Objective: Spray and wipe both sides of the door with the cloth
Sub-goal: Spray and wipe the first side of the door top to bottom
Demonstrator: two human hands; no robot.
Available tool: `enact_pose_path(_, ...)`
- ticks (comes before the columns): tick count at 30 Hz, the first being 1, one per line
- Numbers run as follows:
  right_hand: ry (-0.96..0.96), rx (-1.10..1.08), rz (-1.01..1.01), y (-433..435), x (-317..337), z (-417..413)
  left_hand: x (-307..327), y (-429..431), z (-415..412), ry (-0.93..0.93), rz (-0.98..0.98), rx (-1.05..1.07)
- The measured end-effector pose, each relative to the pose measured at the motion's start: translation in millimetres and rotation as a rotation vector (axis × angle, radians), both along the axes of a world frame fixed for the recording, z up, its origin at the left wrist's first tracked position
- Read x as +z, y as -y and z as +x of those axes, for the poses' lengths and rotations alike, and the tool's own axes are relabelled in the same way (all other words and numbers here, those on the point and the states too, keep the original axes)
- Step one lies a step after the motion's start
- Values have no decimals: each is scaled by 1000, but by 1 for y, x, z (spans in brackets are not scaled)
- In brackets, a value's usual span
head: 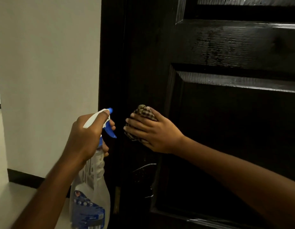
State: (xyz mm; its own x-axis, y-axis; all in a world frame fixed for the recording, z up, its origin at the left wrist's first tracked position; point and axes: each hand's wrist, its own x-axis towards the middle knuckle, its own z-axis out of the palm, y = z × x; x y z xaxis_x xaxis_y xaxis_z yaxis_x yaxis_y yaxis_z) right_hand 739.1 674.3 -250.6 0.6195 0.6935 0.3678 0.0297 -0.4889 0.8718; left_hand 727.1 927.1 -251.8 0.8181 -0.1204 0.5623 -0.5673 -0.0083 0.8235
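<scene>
A dark, glossy panelled door (pixel 226 47) fills the right of the view. My right hand (pixel 153 133) presses a bunched checked cloth (pixel 144 112) flat against the door's left stile, with the fingers spread over it. My left hand (pixel 87 134) grips the neck of a clear spray bottle (pixel 92 187) with a white and blue trigger head (pixel 108 124); the nozzle points at the door just left of the cloth. Wet streaks shine on the door below my right hand.
A cream wall (pixel 49 71) stands left of the dark door frame (pixel 108 63), with a black skirting board (pixel 24 178) at its foot and pale floor (pixel 11 199) below. A brass hinge (pixel 117 202) shows low on the door's edge.
</scene>
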Motion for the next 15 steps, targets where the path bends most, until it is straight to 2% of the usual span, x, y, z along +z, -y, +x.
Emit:
enact_pose_path(3,49,2,55,24,28,-18,-6,2,-6,-7,6,-31)
enact_pose_path(8,341,-48,450,27,111,-30,-9,19,-11,1,20,-38)
enact_pose_path(11,381,-53,495,14,91,-23,-8,25,-19,13,15,-40)
enact_pose_path(15,236,-46,377,18,23,-26,-17,33,-30,16,13,-20)
